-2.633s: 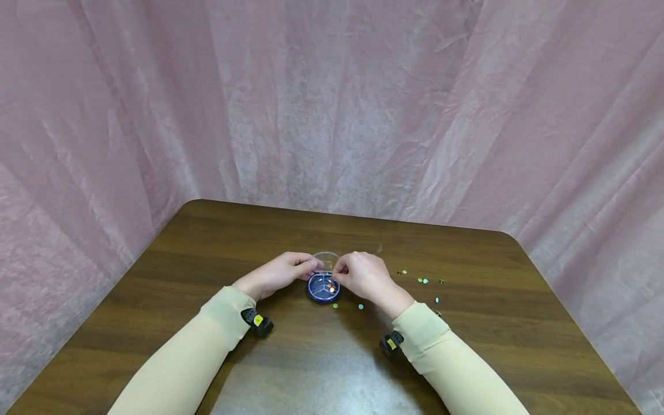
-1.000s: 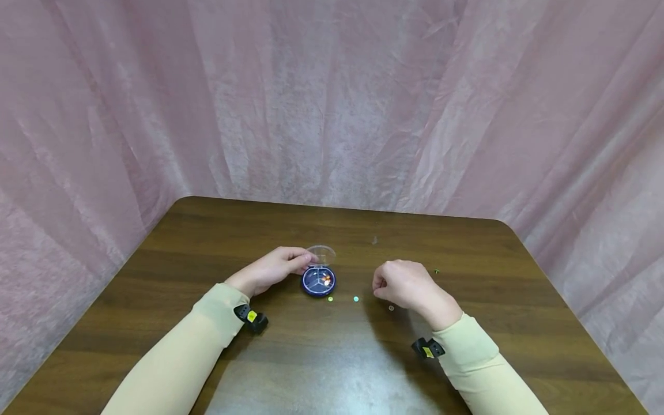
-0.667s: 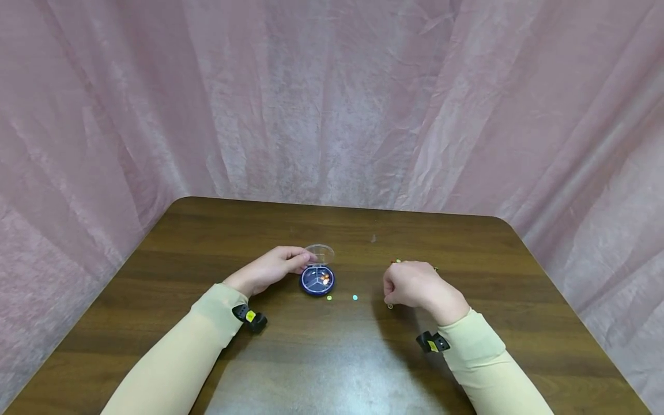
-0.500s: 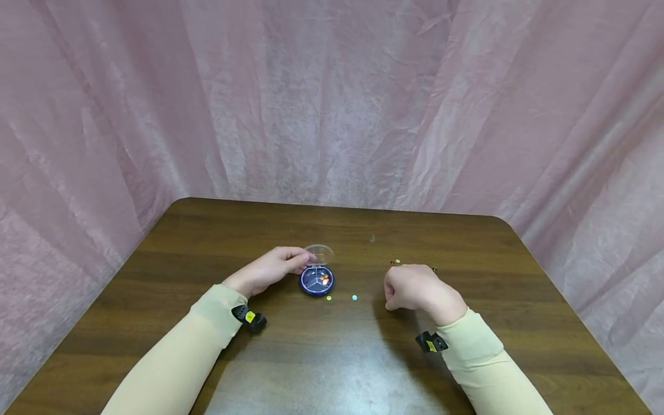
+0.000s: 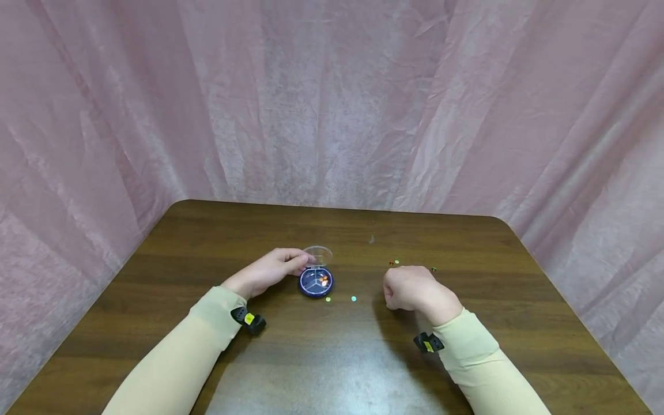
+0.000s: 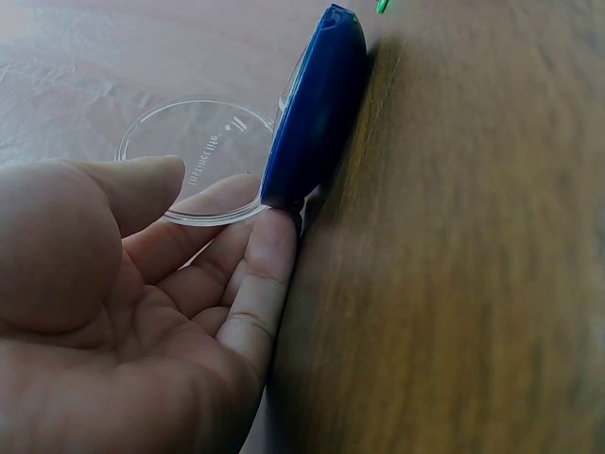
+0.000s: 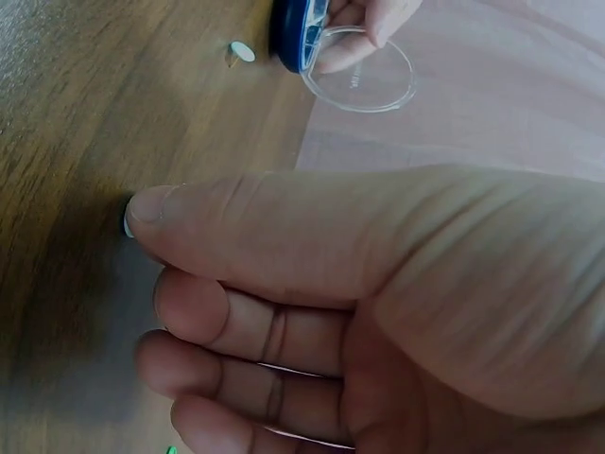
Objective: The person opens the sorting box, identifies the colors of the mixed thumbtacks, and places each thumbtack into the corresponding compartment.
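Observation:
In the head view a round blue pill case (image 5: 309, 294) lies on the table with its clear lid (image 6: 203, 132) raised. Dividers split it into compartments, and several orange and pale thumbtacks (image 5: 324, 280) sit in the right one. My left hand (image 5: 275, 270) holds the case at its hinge side, thumb and forefinger around the lid's edge, another fingertip against the blue base. Well to the right, my right hand (image 5: 415, 288) is down at the tabletop. Its thumb tip presses on a small thumbtack (image 7: 129, 219), seen in the right wrist view; the forefinger is hidden behind the thumb.
Loose thumbtacks lie about: a yellow-green tack (image 5: 328, 299) and a light blue tack (image 5: 354, 298) near the case, a red tack (image 5: 391, 263) and a green tack (image 5: 433, 269) beyond my right hand. A pink curtain (image 5: 321, 104) hangs behind the wooden table (image 5: 233, 230).
My right hand has left the case, moved right and come down over a thumbtack, which it now covers in the head view. My left hand has stayed at the case.

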`<move>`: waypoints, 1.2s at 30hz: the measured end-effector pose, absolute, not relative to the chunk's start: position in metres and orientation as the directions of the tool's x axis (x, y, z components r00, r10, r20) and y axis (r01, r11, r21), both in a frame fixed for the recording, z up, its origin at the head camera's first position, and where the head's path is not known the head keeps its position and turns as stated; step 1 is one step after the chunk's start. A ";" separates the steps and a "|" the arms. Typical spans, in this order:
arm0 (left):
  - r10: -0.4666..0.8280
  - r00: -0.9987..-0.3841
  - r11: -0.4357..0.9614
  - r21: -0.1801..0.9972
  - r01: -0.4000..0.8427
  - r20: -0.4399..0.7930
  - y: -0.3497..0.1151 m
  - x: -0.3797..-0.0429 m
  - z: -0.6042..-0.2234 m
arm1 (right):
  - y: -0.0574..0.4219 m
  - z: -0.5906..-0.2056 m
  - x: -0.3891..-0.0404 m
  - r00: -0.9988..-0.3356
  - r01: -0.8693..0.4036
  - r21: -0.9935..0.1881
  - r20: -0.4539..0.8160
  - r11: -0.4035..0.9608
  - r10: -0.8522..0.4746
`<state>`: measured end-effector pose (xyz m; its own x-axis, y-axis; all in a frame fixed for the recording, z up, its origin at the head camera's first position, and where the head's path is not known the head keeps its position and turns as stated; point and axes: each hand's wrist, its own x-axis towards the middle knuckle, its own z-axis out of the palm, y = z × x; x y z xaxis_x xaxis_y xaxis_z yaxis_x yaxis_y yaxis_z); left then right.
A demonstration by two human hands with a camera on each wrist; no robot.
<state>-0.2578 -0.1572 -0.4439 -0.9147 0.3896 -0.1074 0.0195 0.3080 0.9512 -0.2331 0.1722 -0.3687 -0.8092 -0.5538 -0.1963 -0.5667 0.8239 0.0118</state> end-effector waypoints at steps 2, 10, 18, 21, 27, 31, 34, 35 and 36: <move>0.390 -0.915 0.304 0.952 0.018 -0.107 -0.157 -0.258 -0.444 | 0.172 -0.369 -0.233 -0.810 -0.569 0.021 -0.186 0.822 -0.555; 0.388 -0.916 0.292 0.956 0.021 -0.098 -0.156 -0.259 -0.445 | 0.171 -0.370 -0.232 -0.810 -0.575 0.042 -0.168 0.817 -0.562; 0.403 -0.912 0.266 0.963 0.042 -0.071 -0.153 -0.257 -0.444 | 0.172 -0.367 -0.232 -0.785 -0.611 0.028 -0.156 0.791 -0.600; 0.400 -0.914 0.267 0.963 0.042 -0.071 -0.153 -0.256 -0.443 | 0.171 -0.366 -0.233 -0.763 -0.638 0.001 -0.135 0.770 -0.632; 0.386 -0.918 0.272 0.962 0.022 -0.088 -0.155 -0.257 -0.444 | 0.169 -0.364 -0.238 -0.735 -0.673 -0.065 -0.060 0.737 -0.676; 0.393 -0.916 0.271 0.962 0.033 -0.080 -0.154 -0.258 -0.444 | 0.166 -0.365 -0.241 -0.742 -0.664 -0.136 -0.002 0.735 -0.670; 0.390 -0.917 0.278 0.960 0.030 -0.084 -0.153 -0.258 -0.442 | 0.164 -0.365 -0.243 -0.758 -0.644 -0.192 0.036 0.740 -0.651; 0.390 -0.917 0.280 0.959 0.029 -0.086 -0.153 -0.258 -0.442 | 0.163 -0.365 -0.243 -0.764 -0.636 -0.221 0.047 0.739 -0.644; 0.390 -0.917 0.282 0.959 0.030 -0.086 -0.153 -0.258 -0.442 | 0.162 -0.365 -0.243 -0.771 -0.625 -0.253 0.054 0.738 -0.634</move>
<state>-0.2577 -0.1528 -0.4421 -0.9166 0.3904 -0.0864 0.0298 0.2823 0.9589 -0.2426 0.1621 -0.3647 -0.7713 -0.6342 0.0544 -0.6250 0.7384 -0.2533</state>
